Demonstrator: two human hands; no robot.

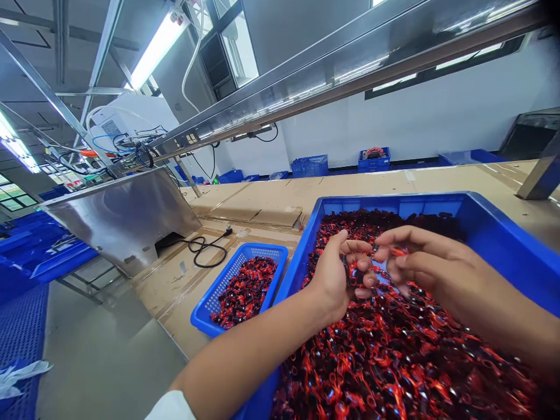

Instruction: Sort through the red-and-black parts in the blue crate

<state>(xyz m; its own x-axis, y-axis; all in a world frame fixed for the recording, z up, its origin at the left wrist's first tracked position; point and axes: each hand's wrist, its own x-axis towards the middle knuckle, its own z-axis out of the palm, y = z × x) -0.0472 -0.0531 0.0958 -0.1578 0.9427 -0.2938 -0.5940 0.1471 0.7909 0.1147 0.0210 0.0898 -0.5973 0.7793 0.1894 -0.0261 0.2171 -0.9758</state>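
Both hands are over a large blue bin (494,233) filled with small shiny red and black plastic pieces (385,344), some of them ring-shaped. My left hand (336,271) is half curled, palm turned inward, with a few of these pieces between its fingers and palm. Close beside it on the right, my right hand (420,256) has thumb and fingers drawn together around a small red piece (399,252). The fingertips of the two hands nearly meet. A smaller blue perforated basket (205,306) left of the bin contains more of the same pieces.
The cardboard-covered table (258,201) bears a coiled black power cord (205,251). A stainless steel machine housing (126,216) stands at left. A metal beam (280,93) crosses overhead, and a metal post (540,172) rises at right. Blue crates (310,166) line the back wall.
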